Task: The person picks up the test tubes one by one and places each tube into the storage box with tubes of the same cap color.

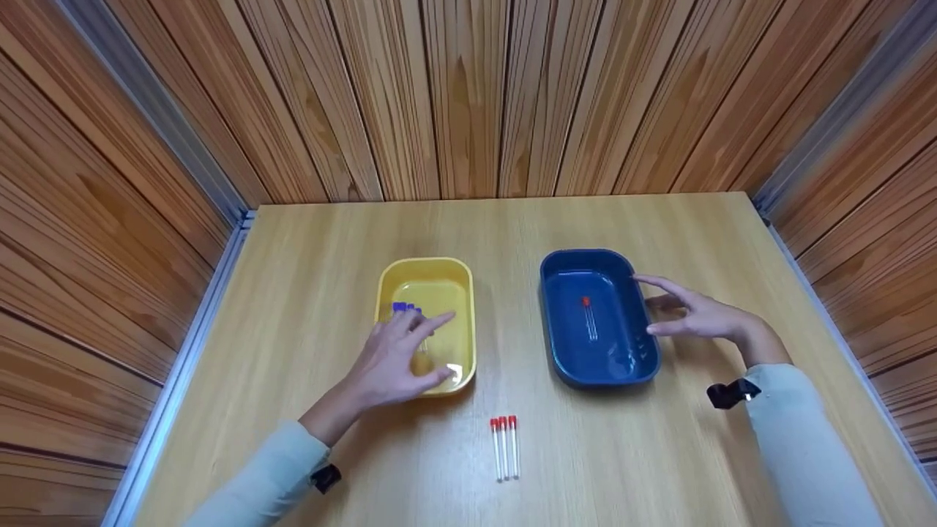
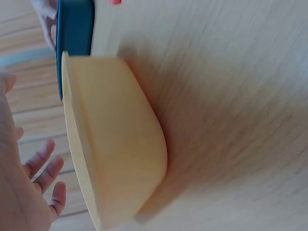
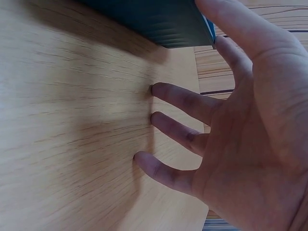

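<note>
Pale green sleeves lead to two bare hands, held well apart, both empty. The left hand, fingers spread, hovers over the near left part of a yellow tray. Purple-capped tubes lie in that tray, partly beneath this hand; at least two caps show, but the full count is hidden. The right hand, also spread, is at the right side of a blue tray, thumb and forefinger seeming to touch its rim. One red-capped tube lies inside, left of those fingertips. Three more red-topped tubes lie side by side on the wooden tabletop, caps pointing away from the person, between the two hands and nearer the person than either tray. Two small black devices sit at the cuffs, one on each. Beyond the tabletop stand wood-plank walls.
</note>
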The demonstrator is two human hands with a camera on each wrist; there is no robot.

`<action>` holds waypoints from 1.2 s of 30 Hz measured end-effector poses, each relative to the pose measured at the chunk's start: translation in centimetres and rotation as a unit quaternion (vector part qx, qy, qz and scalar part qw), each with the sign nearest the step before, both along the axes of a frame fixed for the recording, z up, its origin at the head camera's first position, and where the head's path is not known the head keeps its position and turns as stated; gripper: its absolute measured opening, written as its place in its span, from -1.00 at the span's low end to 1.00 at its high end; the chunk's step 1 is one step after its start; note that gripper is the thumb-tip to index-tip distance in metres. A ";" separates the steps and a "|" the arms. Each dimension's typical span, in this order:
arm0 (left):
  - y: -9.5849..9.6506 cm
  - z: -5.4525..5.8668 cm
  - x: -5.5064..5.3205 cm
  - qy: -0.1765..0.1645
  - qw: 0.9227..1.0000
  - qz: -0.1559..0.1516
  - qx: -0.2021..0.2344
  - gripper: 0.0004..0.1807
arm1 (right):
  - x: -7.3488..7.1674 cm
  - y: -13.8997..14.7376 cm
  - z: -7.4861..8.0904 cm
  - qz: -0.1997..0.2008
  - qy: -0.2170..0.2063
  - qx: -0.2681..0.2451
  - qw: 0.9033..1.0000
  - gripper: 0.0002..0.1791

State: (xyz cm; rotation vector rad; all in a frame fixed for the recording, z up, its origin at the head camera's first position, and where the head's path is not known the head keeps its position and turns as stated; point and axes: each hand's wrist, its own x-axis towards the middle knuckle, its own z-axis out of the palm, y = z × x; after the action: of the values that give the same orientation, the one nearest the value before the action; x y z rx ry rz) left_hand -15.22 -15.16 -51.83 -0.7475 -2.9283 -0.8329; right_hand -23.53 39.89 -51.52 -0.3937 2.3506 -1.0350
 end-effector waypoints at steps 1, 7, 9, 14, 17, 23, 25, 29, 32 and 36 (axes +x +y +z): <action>0.3 0.0 0.2 0.001 1.000 -0.004 -0.005 -0.12 | 0.0 0.0 0.0 0.000 -0.001 -0.001 1.000 0.05; 1.6 0.1 1.2 0.000 0.999 -0.035 -0.031 -0.11 | 0.2 0.0 -0.1 0.001 -0.002 -0.006 1.000 0.05; 1.9 0.3 1.6 -0.006 0.998 -0.044 -0.035 -0.09 | 0.2 -0.1 -0.2 0.001 0.000 -0.008 1.000 0.04; 2.6 0.7 2.3 -0.015 0.997 -0.064 -0.040 -0.06 | 0.2 -0.1 -0.2 0.000 -0.001 -0.004 1.000 0.06; 3.1 0.7 2.8 -0.022 0.996 -0.071 -0.045 -0.04 | 0.2 -0.1 -0.2 -0.001 -0.002 -0.003 1.000 0.06; 4.2 0.9 4.1 -0.055 0.992 -0.084 -0.081 0.02 | 0.1 -0.1 0.0 -0.002 -0.001 -0.009 1.000 0.06; 4.6 0.9 4.5 -0.065 0.990 -0.086 -0.090 0.05 | 0.2 -0.1 0.0 -0.003 -0.001 -0.008 1.000 0.06; 5.0 0.5 5.1 -0.086 0.987 -0.093 -0.097 0.09 | 0.2 -0.1 -0.1 -0.004 -0.003 -0.006 1.000 0.08; 5.1 0.0 5.7 -0.091 0.986 -0.102 -0.097 0.09 | 0.2 -0.1 -0.1 -0.005 -0.005 -0.005 1.000 0.07; 5.3 -0.7 6.3 -0.074 0.986 -0.111 -0.102 0.06 | 0.1 -0.1 -0.1 -0.002 0.000 -0.006 1.000 0.05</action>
State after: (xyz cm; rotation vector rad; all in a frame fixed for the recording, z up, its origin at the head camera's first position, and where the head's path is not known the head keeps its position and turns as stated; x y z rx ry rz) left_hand -8.90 -9.85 -52.57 -1.0881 -3.1387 -0.6276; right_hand -23.41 39.84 -51.61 -0.3925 2.3464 -1.0527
